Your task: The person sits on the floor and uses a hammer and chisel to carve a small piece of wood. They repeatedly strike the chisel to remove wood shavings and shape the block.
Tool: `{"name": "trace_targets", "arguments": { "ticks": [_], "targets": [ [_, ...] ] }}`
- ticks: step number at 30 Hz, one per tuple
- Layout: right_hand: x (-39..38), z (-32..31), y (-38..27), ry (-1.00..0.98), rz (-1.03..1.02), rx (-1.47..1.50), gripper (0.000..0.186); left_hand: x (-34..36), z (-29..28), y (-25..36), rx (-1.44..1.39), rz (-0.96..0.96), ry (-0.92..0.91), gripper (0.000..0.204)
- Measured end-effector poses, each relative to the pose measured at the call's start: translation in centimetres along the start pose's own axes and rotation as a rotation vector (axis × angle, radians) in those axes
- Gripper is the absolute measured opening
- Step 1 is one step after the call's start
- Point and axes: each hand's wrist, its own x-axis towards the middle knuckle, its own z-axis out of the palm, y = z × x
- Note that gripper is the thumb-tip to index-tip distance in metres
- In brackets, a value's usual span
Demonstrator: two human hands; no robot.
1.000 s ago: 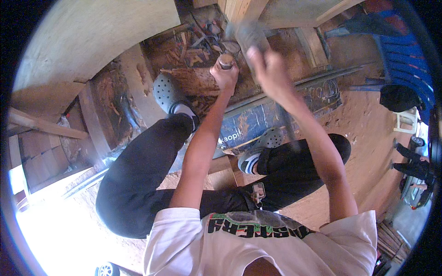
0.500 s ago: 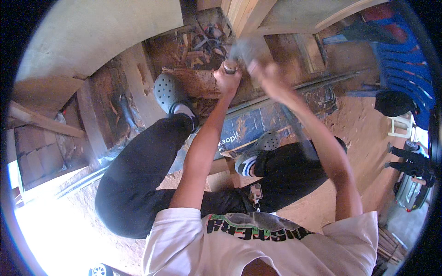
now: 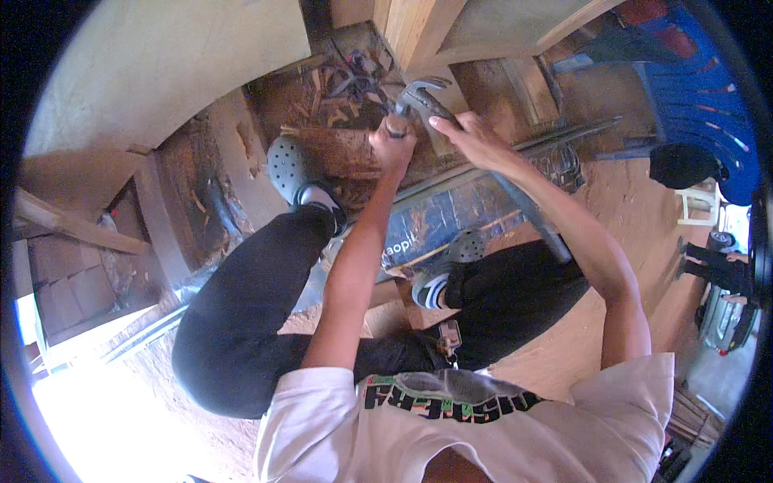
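Note:
My left hand (image 3: 391,148) is wrapped round the upright handle of a chisel (image 3: 395,125); only its round, ringed top end shows, and the blade is hidden below the fist. My right hand (image 3: 480,142) grips a claw hammer (image 3: 431,103) near its head, thumb along the shaft. The hammer's face is at the chisel's top end, and its claw points away to the right. Its long dark handle runs back under my right forearm towards my knee. Under my left hand is a reddish-brown wooden piece (image 3: 322,143), next to my grey clog (image 3: 287,167).
Wood offcuts (image 3: 330,84) lie in a heap beyond my hands. A pale timber post (image 3: 415,32) rises just behind the hammer. A worn blue board (image 3: 451,217) lies between my feet. Blue plastic chairs (image 3: 696,97) stand at the right, with a person (image 3: 717,267) and a vehicle (image 3: 719,326) farther off.
The hammer and my right hand were smeared by motion; now they are sharp, with the hammer's face down at the chisel's end. My left hand keeps its grip in nearly the same place.

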Motion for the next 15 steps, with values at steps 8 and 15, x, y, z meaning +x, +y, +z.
{"name": "trace_targets", "arguments": {
  "ticks": [8, 15],
  "targets": [
    [-1.7, -7.1, -1.3, 0.281, -0.03, 0.859, 0.046, -0.5, -0.2, -0.4, -0.037, 0.061, 0.006, 0.013],
    [-0.3, 1.1, 3.9, -0.19, 0.438, 0.371, 0.064, -0.3, -0.3, -0.4, -0.004, 0.162, 0.027, 0.011]
  ]
}}
